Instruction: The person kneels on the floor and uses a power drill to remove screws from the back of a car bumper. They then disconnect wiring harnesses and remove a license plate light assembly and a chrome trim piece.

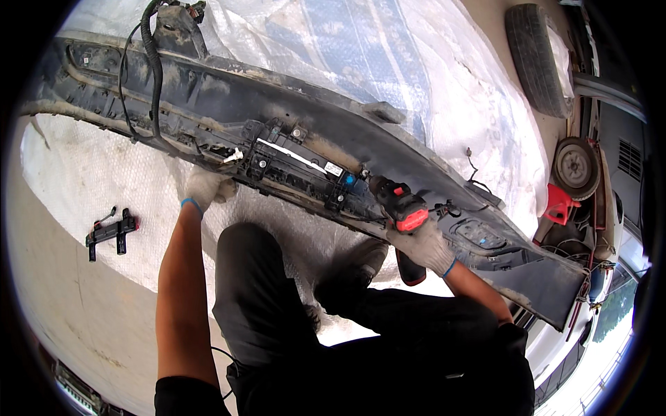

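A long black car bumper (243, 93) lies slantwise before me, its dusty inner side up. My right hand (424, 247), in a pale knit glove, is closed round a black-and-red cordless drill (401, 204). The drill's nose points away and left, at a bolt end beside a long black module (298, 170) with a white strip and label. My left hand (208, 188), gloved too, has its fingers curled at the bumper's near edge. What it holds, if anything, is hidden. Close above it a white plug (234, 156) sits on the bumper.
White woven sheeting (472, 90) lies under the bumper. A wiring harness (151, 62) loops over its left end. A loose black bracket (111, 232) lies at left. A tyre (540, 59), a wheel (576, 166) and a red container (557, 205) stand at right. My knees are close to the near edge.
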Available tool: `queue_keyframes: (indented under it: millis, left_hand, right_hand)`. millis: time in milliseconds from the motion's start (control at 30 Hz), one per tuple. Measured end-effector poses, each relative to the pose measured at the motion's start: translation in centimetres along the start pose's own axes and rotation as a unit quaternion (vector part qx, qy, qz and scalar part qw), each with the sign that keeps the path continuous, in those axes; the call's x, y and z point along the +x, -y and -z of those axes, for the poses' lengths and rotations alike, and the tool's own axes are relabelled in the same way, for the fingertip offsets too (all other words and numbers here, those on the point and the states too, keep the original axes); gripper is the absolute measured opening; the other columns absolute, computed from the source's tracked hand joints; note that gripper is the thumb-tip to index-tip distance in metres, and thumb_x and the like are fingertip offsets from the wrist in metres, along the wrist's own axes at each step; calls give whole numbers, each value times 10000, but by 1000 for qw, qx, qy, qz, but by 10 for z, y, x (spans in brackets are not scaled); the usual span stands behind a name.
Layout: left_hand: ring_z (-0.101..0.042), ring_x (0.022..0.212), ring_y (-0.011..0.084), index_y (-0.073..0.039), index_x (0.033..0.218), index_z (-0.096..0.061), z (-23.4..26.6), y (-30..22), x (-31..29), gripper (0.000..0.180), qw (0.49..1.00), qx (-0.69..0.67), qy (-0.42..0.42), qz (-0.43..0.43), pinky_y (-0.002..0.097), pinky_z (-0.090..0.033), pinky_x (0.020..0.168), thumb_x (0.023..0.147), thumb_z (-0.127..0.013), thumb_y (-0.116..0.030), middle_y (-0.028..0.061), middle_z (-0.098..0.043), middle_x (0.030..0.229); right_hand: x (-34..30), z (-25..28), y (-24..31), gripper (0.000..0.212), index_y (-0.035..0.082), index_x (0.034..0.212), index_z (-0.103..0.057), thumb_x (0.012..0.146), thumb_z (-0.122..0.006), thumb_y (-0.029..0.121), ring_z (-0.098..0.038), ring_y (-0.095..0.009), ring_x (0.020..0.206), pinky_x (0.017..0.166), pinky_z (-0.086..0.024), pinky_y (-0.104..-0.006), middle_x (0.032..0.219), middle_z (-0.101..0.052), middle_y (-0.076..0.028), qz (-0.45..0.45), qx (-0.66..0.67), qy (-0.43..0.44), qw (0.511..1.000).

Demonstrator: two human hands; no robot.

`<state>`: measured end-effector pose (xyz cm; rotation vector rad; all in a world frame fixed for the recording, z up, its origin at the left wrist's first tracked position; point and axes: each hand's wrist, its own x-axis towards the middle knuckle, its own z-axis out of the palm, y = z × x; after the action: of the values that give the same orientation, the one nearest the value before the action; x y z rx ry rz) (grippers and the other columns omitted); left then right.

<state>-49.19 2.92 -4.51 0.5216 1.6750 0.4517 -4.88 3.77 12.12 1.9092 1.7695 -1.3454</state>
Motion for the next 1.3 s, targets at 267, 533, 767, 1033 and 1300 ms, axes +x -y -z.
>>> queue_keyframes:
  millis: [267, 533, 767, 1033, 1300]
  left_hand:
    - [-609, 483, 172, -87, 842, -651, 5, 11, 11, 208, 999, -41, 30, 14, 295, -392, 366, 871, -771, -255, 69, -661, 666]
    - [-613, 501, 173, -51, 820, -653, -6, -3, -4, 159, 999, -38, -13, -18, 308, -433, 405, 865, -740, -176, 69, -656, 674]
    - [-546, 458, 167, -29, 940, -644, -7, 16, -3, 91, 991, -126, -13, -51, 322, -385, 388, 885, -688, -87, 65, -618, 678]
    - [-626, 628, 253, -8, 1010, -683, -18, 30, 12, 242, 986, 29, -99, -135, 383, -471, 562, 905, -662, -225, 144, -665, 760]
    - [-687, 1087, 397, -54, 1134, -726, -37, 15, 5, 418, 872, 423, -202, -139, 481, -535, 932, 874, -648, -372, 243, -719, 1126]
  right_hand:
    - [0, -16, -3, 356, 61, 1109, -681, 821, -739, 262, -710, -297, 819, 786, -563, -418, 896, -712, -154, -35, 12, -61, 997]
    - [-46, 26, -10, 634, 42, 1319, -548, 806, -788, 328, -701, -330, 954, 877, -559, -411, 1029, -709, -200, 54, -25, -17, 998]
    - [-145, 69, -61, 500, 32, 1178, -664, 789, -798, 314, -669, -238, 895, 866, -549, -375, 996, -707, -167, -49, -129, 124, 983]
    - [-183, -70, -177, 566, 37, 1270, -582, 832, -742, 359, -638, -290, 979, 874, -532, -418, 1102, -647, -170, -77, -115, 21, 990]
    - [-131, -109, -199, 633, 43, 1361, -499, 875, -685, 404, -607, -342, 1063, 882, -516, -460, 1209, -588, -173, 42, -198, -213, 956]
